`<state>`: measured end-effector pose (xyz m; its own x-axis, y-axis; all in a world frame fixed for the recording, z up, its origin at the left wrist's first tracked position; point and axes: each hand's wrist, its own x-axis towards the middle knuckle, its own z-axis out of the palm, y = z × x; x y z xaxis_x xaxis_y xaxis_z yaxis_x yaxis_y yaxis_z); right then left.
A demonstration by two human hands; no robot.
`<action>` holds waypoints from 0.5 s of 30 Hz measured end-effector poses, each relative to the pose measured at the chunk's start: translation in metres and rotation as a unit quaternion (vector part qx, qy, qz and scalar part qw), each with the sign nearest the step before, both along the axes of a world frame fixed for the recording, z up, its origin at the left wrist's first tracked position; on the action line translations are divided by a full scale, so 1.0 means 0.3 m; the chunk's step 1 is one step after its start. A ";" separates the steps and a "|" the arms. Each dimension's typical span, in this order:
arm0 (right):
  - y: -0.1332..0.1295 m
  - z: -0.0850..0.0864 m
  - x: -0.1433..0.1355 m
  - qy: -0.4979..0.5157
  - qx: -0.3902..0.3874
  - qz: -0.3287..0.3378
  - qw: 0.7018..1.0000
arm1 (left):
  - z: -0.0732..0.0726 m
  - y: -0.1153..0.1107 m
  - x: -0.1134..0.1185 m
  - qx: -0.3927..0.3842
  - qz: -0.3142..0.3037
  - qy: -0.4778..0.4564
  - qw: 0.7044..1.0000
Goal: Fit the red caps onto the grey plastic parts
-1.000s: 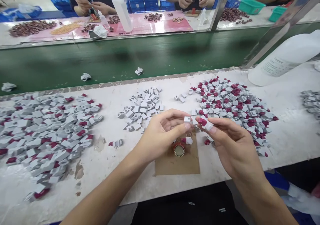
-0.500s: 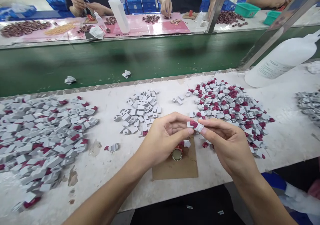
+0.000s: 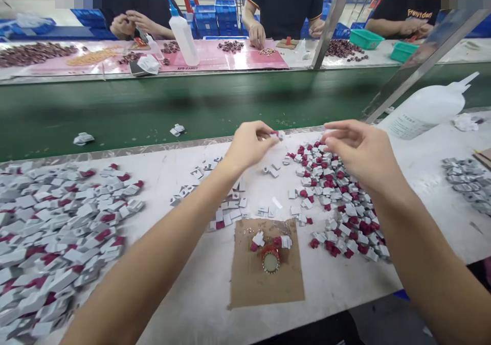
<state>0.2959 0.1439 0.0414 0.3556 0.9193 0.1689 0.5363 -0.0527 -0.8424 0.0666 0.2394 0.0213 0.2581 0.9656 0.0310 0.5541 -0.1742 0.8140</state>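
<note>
Between the thumb and fingers of my left hand is a small grey and dark red piece, held near the table's far edge. My right hand is raised over the upper part of the right pile of grey and dark red pieces, its fingers apart with nothing seen between them. Nearer to me lies a brown cardboard square. On it sit a round red cap with a beaded rim and two grey and dark red pieces, one of them a grey-ended piece.
A large pile of grey pieces covers the left. A smaller grey pile lies partly behind my left forearm. A white bottle leans at the right by a metal post. People work beyond the green belt.
My hands have moved apart and away from me, toward the far edge. My right hand has let go of the piece, which stays in my left. The view has shifted, showing more of the cardboard.
</note>
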 end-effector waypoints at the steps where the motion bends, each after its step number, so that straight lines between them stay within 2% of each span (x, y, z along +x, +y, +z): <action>1: 0.053 0.012 0.027 -0.036 -0.012 -0.022 0.999 | -0.012 0.065 0.009 -0.006 0.034 0.005 0.999; 4: 0.162 0.029 0.094 -0.104 -0.075 -0.045 0.991 | -0.059 0.220 0.017 -0.018 0.086 0.016 0.996; 7: 0.187 0.017 0.135 -0.149 -0.102 -0.023 0.983 | -0.109 0.300 0.002 -0.031 0.101 0.040 0.994; 11: 0.158 -0.035 0.144 -0.276 -0.107 0.097 0.950 | -0.150 0.319 -0.038 -0.019 0.103 0.089 0.991; 15: 0.127 -0.095 0.076 -0.317 -0.061 0.158 0.933 | -0.139 0.250 -0.080 0.018 0.078 0.133 0.988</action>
